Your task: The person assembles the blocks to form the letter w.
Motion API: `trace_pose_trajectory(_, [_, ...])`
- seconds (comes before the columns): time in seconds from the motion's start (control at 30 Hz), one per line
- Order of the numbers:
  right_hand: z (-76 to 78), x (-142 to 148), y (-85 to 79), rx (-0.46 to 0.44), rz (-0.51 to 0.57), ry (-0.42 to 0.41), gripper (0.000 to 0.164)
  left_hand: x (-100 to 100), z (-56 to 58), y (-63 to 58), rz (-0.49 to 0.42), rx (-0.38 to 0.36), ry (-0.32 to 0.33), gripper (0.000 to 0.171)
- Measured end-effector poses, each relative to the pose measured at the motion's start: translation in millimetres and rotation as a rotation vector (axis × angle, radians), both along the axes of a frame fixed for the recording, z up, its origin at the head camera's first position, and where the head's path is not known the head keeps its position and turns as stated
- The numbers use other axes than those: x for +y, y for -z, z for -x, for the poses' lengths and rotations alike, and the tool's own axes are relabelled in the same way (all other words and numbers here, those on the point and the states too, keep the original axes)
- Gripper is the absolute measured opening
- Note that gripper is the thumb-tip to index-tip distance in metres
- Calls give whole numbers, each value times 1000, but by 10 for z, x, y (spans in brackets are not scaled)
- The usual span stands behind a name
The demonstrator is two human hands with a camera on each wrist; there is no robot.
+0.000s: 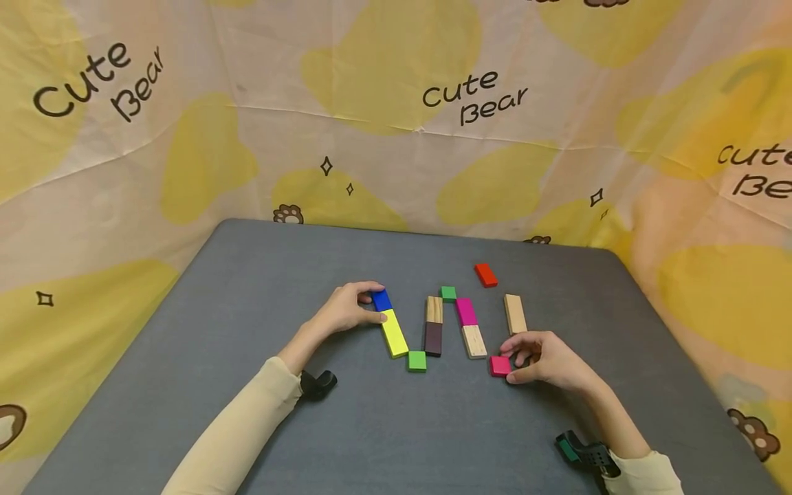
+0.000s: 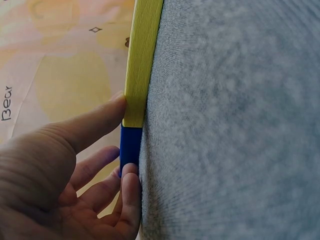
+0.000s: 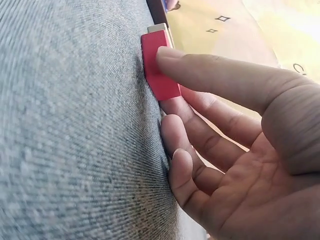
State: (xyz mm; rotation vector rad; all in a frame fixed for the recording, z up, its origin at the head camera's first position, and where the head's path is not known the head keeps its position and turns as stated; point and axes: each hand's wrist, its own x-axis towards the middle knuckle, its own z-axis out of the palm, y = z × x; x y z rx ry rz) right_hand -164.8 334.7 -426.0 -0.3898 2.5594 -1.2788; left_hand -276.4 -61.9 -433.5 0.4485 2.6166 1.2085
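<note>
My left hand [image 1: 344, 306] is at the left end of a zigzag row of blocks. Its thumb touches the side of a yellow block [image 1: 394, 335], and its fingers rest against a blue block [image 2: 131, 145] lying end to end with the yellow one. My right hand [image 1: 547, 359] pinches a small pink block [image 3: 157, 65] between thumb and fingers. That block lies low on the table, near the bottom end of a pale wood block [image 1: 474, 342]. Just beyond the right hand lies another pale block [image 1: 515, 313], its lower end near the fingers.
Between the hands lie a green block [image 1: 417, 361], a dark brown block [image 1: 434, 339], a striped wood block [image 1: 434, 309], a second green block [image 1: 448, 293] and a magenta block [image 1: 467, 312]. A red block [image 1: 486, 275] lies apart, farther back on the grey table [image 1: 247, 289]. A patterned cloth [image 1: 371, 137] hangs behind.
</note>
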Motion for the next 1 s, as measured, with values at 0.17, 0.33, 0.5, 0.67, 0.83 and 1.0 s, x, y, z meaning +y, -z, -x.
trace_pose_trajectory(0.17, [-9,-42,32,0,8,3,41,-2,-23,7,6,-3,-1,63])
trace_pose_trajectory(0.33, [2,-60,46,2,1,6,40,3,-23,-7,-3,3,4,62])
trace_pose_trajectory(0.5, [15,-59,35,8,-9,9,41,2,-13,-17,-3,8,2,63])
trace_pose_trajectory(0.67, [16,-58,25,4,-1,6,42,2,-22,-32,1,12,1,62])
trace_pose_trajectory(0.83, [17,-57,26,1,1,-4,41,5,-27,-27,13,8,-3,62])
trace_pose_trajectory(1.0, [22,-56,23,7,0,-7,41,5,-25,-37,17,15,1,62])
